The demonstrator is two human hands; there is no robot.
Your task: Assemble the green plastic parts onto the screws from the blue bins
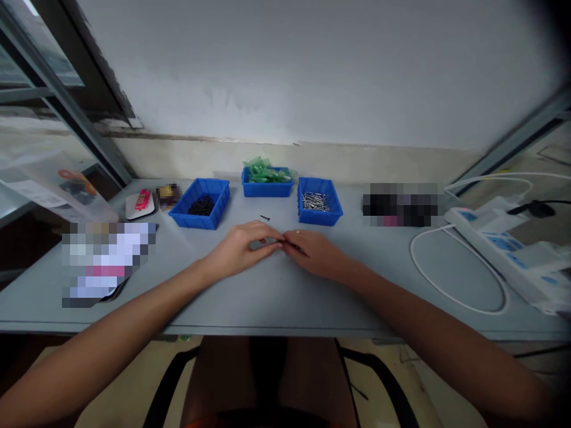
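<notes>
Forearms [151, 309], left hand [238, 246] and right hand [314, 252], fingertips together, contents unclear, dark screw [265, 217] just beyond.

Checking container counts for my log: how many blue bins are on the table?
3. The left bin holds dark pieces, the back middle bin green plastic, and the right bin silvery pieces. No others show.

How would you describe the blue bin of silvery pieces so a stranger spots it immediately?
Start at the grey table and its three blue bins. Choose the rightmost bin, just beyond the right hand; it alone holds silvery metal pieces.
</notes>
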